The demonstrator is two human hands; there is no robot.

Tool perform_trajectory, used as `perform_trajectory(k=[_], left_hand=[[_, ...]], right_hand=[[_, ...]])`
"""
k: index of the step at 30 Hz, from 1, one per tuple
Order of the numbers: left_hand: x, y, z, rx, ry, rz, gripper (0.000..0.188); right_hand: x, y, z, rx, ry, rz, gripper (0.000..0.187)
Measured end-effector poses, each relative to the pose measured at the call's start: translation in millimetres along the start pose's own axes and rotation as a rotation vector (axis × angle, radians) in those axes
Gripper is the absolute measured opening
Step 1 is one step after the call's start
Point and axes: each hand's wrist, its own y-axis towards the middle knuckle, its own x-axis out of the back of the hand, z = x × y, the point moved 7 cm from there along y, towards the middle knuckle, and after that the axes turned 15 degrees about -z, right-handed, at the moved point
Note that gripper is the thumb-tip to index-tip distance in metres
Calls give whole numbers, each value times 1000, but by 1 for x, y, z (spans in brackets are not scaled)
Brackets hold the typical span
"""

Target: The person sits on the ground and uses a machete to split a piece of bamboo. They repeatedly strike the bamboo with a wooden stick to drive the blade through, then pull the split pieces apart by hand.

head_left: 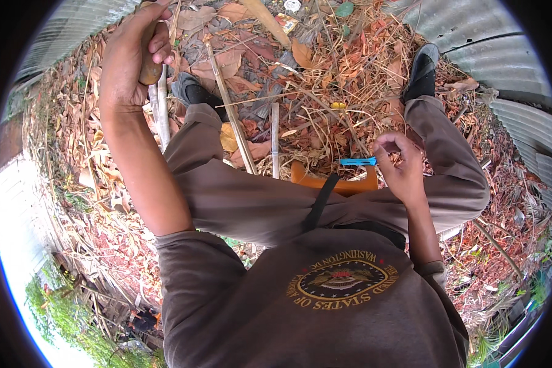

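At the upper left, my left hand is raised and closed round a brown, smooth object with a rounded end. Its upper part is hidden by the fingers, so its kind cannot be made out. My right hand is above my right thigh, with its thumb and fingers curled into a ring. From its thumb side, a flat, bright blue plastic tool with slots points left. The hand seems closed on the tool's right end, which the thumb covers. The two hands are far apart.
My legs are spread, with an orange-brown curved thing between them. Bamboo or wooden sticks lie ahead on dry leaves and straw. Corrugated metal sheets edge the ground at the right and upper left. Green plants grow at the lower left.
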Motion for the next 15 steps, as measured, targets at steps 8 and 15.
perform_trajectory(k=[8, 15], left_hand=[[0, -6, 5, -1, -29, 39, 29], [10, -3, -3, 47, -158, -217, 20]], right_hand=[[-193, -16, -55, 391, -448, 635, 18], [-338, -46, -101, 1012, -854, 812, 35]])
